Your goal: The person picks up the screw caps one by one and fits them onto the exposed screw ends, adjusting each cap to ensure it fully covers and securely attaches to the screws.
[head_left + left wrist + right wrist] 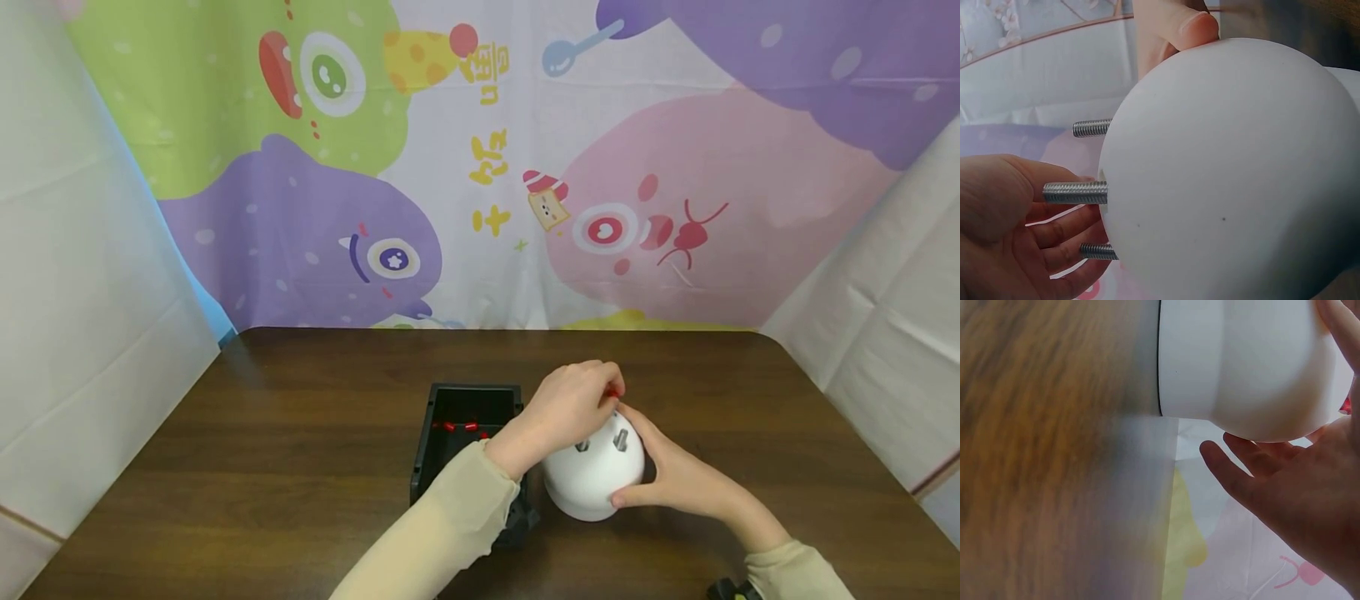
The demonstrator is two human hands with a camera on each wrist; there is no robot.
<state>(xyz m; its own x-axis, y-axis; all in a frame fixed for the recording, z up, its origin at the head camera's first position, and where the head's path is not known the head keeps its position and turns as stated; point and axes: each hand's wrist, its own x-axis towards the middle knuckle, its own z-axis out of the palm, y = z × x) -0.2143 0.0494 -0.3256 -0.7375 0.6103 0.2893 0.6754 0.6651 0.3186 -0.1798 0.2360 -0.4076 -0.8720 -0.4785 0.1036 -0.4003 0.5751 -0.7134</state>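
Observation:
A white dome-shaped object (592,483) with a broad base stands on the table, with threaded metal bolts sticking out of its rounded top. One bolt (1075,192) shows large in the left wrist view, with two others beside it. My left hand (566,404) reaches over the top and pinches a small red piece (615,392) at the far side. Whether that piece sits on a bolt is hidden by the fingers. Along the dome's right side my right hand (682,475) grips it, thumb at the near side and fingers round the far side.
Left of the dome stands a black open box (476,387) with several small red pieces (471,427) inside, partly hidden by the left forearm. The brown wooden table (300,467) ends at a patterned curtain (480,275). White sheets hang at both sides.

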